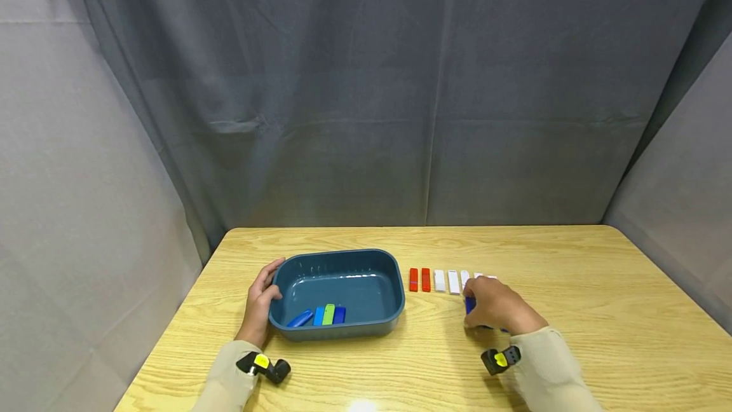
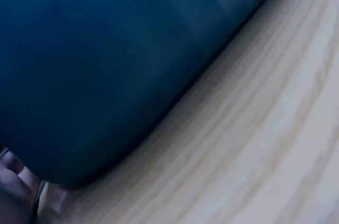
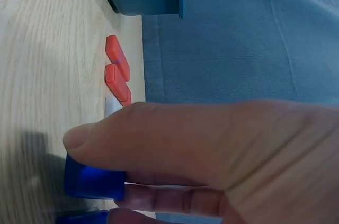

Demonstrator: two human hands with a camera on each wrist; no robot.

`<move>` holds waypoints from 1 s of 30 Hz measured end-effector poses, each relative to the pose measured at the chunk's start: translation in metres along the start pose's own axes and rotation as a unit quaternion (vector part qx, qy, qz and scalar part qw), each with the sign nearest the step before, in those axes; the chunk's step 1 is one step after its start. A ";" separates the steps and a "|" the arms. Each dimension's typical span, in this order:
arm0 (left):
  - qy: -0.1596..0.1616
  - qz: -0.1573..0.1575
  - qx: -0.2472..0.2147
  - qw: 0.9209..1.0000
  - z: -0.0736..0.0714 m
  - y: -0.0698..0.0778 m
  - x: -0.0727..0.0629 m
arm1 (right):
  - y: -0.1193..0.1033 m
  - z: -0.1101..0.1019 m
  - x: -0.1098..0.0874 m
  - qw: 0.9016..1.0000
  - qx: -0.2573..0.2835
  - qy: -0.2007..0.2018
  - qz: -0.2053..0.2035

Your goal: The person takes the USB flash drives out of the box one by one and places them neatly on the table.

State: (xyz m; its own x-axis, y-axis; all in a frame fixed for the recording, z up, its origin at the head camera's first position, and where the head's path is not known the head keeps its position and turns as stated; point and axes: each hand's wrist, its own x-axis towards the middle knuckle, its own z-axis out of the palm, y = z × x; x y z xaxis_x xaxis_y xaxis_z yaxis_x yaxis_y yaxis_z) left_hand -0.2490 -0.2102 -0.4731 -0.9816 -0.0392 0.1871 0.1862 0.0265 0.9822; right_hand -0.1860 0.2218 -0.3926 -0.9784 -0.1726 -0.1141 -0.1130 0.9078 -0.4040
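Note:
My right hand (image 1: 496, 303) is at the row's right end, pinching a small blue block shaped like a USB stick (image 3: 94, 180) between thumb and fingers. Another blue block (image 3: 82, 217) lies just below it in the right wrist view, partly cut off. My left hand (image 1: 260, 304) holds the left end of a dark teal bin (image 1: 366, 330), thumb at the rim and fingers along the outside. Inside the bin lie a tilted blue block (image 1: 300, 318), a light blue one (image 1: 318, 316), a green one (image 1: 328, 314) and a dark blue one (image 1: 340, 315).
Right of the bin, two red blocks (image 1: 426, 280) and several white ones (image 1: 454, 282) stand in a row on the wooden table (image 1: 412, 374). My right hand partly hides the row's right end. A grey curtain (image 1: 343, 113) hangs behind the table.

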 end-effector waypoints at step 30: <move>0.007 -0.003 0.013 1.000 0.000 -0.004 0.002 | 0.003 0.008 0.004 1.000 0.000 -0.006 -0.004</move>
State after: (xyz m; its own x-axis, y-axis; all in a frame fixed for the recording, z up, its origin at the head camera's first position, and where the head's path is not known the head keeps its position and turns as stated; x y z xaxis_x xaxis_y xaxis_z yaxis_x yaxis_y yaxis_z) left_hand -0.2512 -0.2101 -0.4768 -0.9819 -0.0534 0.1817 0.1789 0.0529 0.9824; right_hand -0.1886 0.2204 -0.4016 -0.9755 -0.1837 -0.1212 -0.1203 0.9061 -0.4056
